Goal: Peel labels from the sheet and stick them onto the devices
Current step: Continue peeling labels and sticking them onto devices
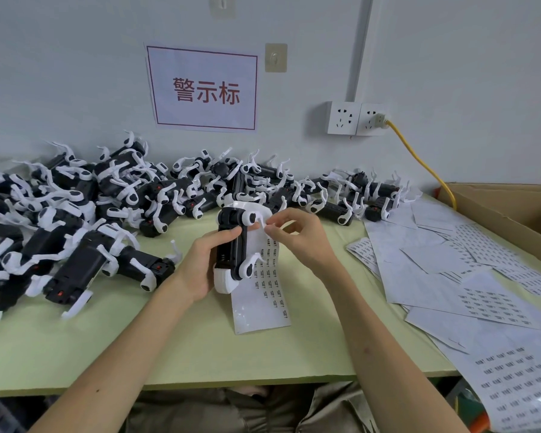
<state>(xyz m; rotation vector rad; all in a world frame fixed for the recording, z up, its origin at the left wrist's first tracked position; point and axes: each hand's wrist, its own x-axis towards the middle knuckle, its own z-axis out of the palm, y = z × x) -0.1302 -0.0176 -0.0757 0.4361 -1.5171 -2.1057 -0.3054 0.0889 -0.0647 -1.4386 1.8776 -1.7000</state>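
Item: black oblong plastic device with white curved clip-arms (231, 245), held upright at the centre of the view above the pale green tabletop (200, 348). Left hand (205, 264), at nine o'clock of the device, wraps its fingers round the black body. Right hand (297, 235), at two o'clock, pinches a small white strip (264, 225) between thumb and forefinger. The strip is apparently a peeled label, just beside the upper white arm; whether it touches the arm cannot be told. Glossy white label sheet printed with rows of small black labels (263, 295): flat on the table at five o'clock of the device, partly hidden beneath it. Heap of matching black-and-white devices (107, 195): nine to twelve o'clock, along the wall. Loose white sheets, some printed, some stripped (434, 264): three to four o'clock, overlapping, the nearest hanging over the table edge. Brown cardboard box (506, 207): two o'clock. Risks, as judged: the tiny strip may fold on itself or cling to a fingertip, being held by its sticky side. It may land crooked on the curved arm if the device turns in a one-handed grip. The device's white base, close over the sheet, may drag or crease it. The overhanging sheet may slide off the edge. Finished pieces may be confused with the heap lying near.
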